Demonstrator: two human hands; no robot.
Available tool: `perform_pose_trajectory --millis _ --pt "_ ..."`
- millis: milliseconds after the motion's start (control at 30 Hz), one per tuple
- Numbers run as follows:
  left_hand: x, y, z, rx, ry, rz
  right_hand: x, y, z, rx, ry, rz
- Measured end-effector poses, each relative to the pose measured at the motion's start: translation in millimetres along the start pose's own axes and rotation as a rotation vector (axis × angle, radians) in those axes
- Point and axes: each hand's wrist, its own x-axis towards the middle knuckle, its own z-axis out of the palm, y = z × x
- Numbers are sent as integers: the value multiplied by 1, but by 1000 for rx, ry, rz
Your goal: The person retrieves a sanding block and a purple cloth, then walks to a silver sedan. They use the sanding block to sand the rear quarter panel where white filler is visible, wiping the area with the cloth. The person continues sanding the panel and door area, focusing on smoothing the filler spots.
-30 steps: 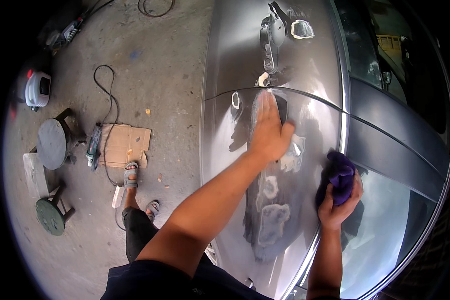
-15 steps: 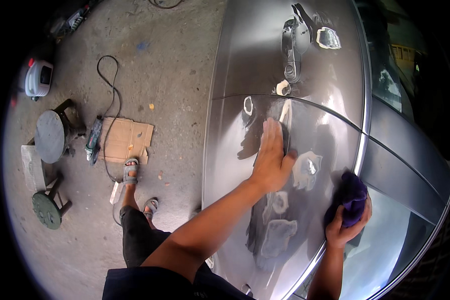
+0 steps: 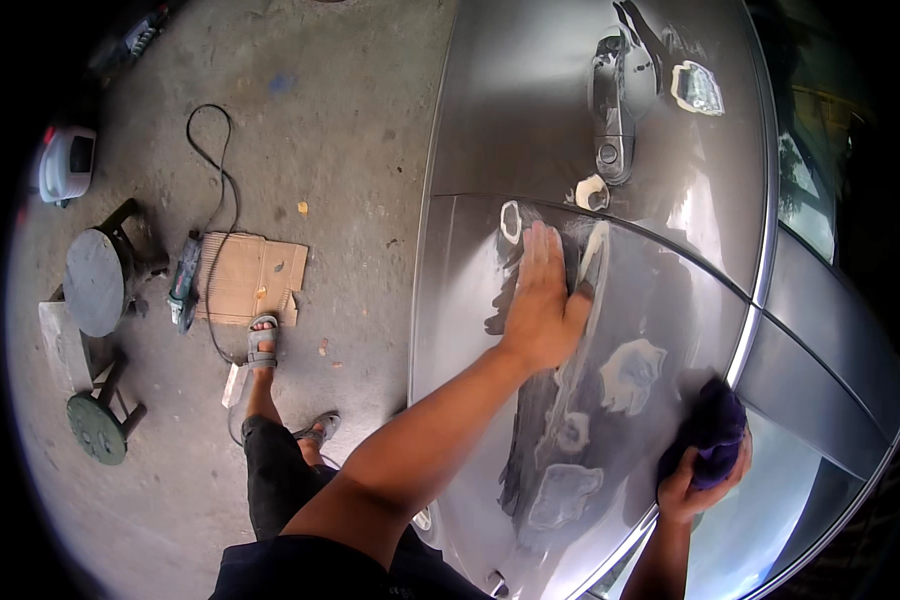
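My left hand (image 3: pixel 545 310) lies flat on the grey car door (image 3: pixel 460 330), fingers stretched and thumb apart. It is among sanded patches, beside a long pale filler streak (image 3: pixel 592 262). A dark edge shows between its fingers and thumb; I cannot tell whether it is a sheet under the palm or a wet mark. Bunched in my right hand (image 3: pixel 695 490) is a dark purple cloth (image 3: pixel 720 430), at the chrome window trim. Pale-edged patches (image 3: pixel 632 375) dot the panel between the hands.
The door handle (image 3: pixel 611 110) is on the adjoining door, farther off. On the concrete floor to the left are a corded angle grinder (image 3: pixel 184 280), flat cardboard (image 3: pixel 255 262), a round stool (image 3: pixel 95 283), a green stool (image 3: pixel 97 430) and a white jug (image 3: pixel 67 163).
My left hand has slid slightly along the door, away from the long filler streak. The view has shifted, moving the car right in the picture. My right hand still grips the cloth.
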Motion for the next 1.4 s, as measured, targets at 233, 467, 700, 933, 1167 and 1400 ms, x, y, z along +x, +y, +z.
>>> perform_pose_trajectory --millis 233,467,700,933,1167,1400 --pt "7 -4 -6 -87 6 -139 5 -4 2 15 -10 -36" --pt "17 -10 -7 -183 119 -127 7 -6 3 6 -31 -24" --pt "11 -4 -8 -55 77 -4 5 -3 2 -12 -40 -28" --pt "-2 20 -5 73 28 30 5 -5 1 -13 -46 -26" --pt "13 26 -12 -131 126 -131 5 -3 2 -36 -46 -39" --pt "15 33 -15 -146 149 -154 6 -5 1 -49 -55 -38"
